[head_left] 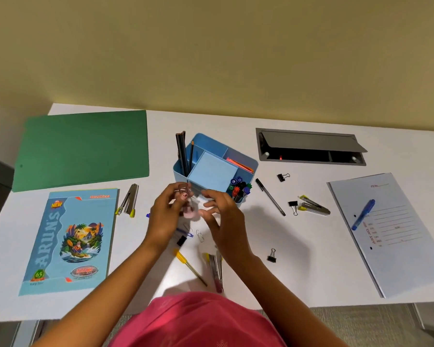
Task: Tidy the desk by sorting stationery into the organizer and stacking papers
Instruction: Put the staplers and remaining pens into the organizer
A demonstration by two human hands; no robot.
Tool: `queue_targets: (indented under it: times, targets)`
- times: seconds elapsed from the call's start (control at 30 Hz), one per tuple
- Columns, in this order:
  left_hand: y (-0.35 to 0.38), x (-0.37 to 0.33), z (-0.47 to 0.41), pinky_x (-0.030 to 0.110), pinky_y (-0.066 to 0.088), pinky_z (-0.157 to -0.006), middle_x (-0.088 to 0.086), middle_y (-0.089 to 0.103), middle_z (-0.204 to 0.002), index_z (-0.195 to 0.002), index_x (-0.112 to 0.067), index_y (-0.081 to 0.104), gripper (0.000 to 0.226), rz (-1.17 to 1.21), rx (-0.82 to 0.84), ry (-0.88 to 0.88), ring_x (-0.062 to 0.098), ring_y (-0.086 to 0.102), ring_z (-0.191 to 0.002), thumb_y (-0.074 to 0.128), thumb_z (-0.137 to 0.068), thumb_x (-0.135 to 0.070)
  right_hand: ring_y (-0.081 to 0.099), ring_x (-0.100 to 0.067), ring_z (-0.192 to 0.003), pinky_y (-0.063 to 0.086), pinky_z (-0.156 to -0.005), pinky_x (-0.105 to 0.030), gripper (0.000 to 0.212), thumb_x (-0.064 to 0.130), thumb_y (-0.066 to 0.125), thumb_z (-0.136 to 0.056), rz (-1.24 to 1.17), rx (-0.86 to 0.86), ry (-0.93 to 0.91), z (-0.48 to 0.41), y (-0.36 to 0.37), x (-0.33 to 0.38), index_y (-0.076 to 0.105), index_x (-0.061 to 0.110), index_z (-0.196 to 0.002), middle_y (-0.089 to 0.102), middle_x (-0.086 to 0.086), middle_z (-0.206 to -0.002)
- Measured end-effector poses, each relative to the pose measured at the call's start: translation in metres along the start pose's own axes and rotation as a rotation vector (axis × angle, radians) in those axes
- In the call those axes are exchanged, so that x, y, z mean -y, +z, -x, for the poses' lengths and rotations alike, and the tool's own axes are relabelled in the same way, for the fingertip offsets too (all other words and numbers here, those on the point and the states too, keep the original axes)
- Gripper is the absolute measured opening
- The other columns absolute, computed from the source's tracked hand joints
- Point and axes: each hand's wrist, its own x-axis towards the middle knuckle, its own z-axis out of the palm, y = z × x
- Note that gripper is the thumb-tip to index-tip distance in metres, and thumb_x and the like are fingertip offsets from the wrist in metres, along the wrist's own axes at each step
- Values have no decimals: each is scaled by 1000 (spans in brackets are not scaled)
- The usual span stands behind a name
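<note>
A blue desk organizer (253,164) stands mid-desk with pencils, a blue note pad and markers in its compartments. Just in front of it my left hand (168,214) pinches a small clip-like item (184,190) between thumb and fingertips. A blurred pale pink object (189,213) shows between my hands; what it is I cannot tell. My right hand (223,216) hovers beside it, fingers spread and relaxed, holding nothing. Loose paper clips (199,235), a binder clip (181,240), a yellow pen (189,265) and a stapler (217,270) lie under my arms.
A green folder (83,149) and a notebook (70,241) lie left, with a stapler (130,202) beside them. On the right lie a white file (396,241) with a blue pen (363,214), a black pen (270,196), binder clips (283,177) and a cable hatch (311,147).
</note>
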Motion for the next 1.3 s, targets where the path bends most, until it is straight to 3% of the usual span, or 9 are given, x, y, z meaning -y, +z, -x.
queue_targets:
  times: [0.1,0.27,0.4,0.57,0.8,0.97,1.13,1.2,1.3]
  targets:
    - [3,-7,2,25,56,-72,8,68,-112,-118,-17,61,24,216,40,-84,23,67,-100,47,-98,-16,62,-12,-97,45,-79,-6,35,15,63,-89,-41,36,34,-15,8,10,57,8,-122,62,-7,-115]
    - [0,-7,0,30,54,-87,0,70,-113,-123,-21,62,31,144,90,0,16,66,-104,45,-99,-28,55,6,-85,43,-77,-3,42,9,61,-88,-77,31,26,-31,15,16,53,12,-129,61,-5,-111]
    - [-9,2,-14,37,51,-93,-3,67,-119,-122,-31,62,31,140,20,-13,18,65,-108,42,-100,-38,61,-9,-86,48,-77,-10,36,2,61,-86,-6,-17,-87,-51,20,14,60,11,-122,63,-8,-105]
    - [-16,15,-42,43,47,-101,-6,65,-118,-112,-28,64,23,77,-178,-71,15,62,-109,45,-99,-23,66,-17,-89,56,-77,-21,20,5,61,-89,31,-235,-162,-85,29,9,63,1,-108,65,-12,-98]
    - [-12,-2,-77,20,37,-97,-6,57,-129,-129,-21,53,33,-45,-209,-14,9,52,-118,38,-101,-14,62,-20,-86,54,-76,-31,13,1,61,-89,97,-155,-189,-107,57,-11,62,0,-102,60,-11,-94]
    - [-7,-9,-105,19,35,-99,-4,51,-139,-136,-21,47,40,-72,-159,0,10,47,-125,37,-100,-8,61,-26,-79,55,-68,-34,16,9,68,-84,343,-52,-223,-104,72,-29,64,0,-97,65,-13,-86]
    - [-1,-15,-119,19,41,-99,-8,53,-136,-136,-25,46,44,-88,-41,57,6,49,-121,34,-99,-4,58,-23,-94,52,-82,-29,21,13,66,-86,523,39,-189,-100,79,-48,66,5,-105,67,-9,-100]
    - [2,-16,-122,12,44,-91,-8,54,-133,-134,-28,47,44,-125,8,80,6,51,-118,35,-99,-4,56,-23,-94,51,-82,-29,18,11,66,-84,496,4,-189,-96,79,-52,65,3,-100,65,-11,-100]
    - [6,-17,-124,14,45,-91,-5,59,-128,-131,-26,47,39,-137,44,98,5,56,-113,35,-99,-5,49,-21,-88,50,-76,-31,13,11,59,-84,425,-77,-246,-92,78,-53,56,3,-94,62,-14,-94]
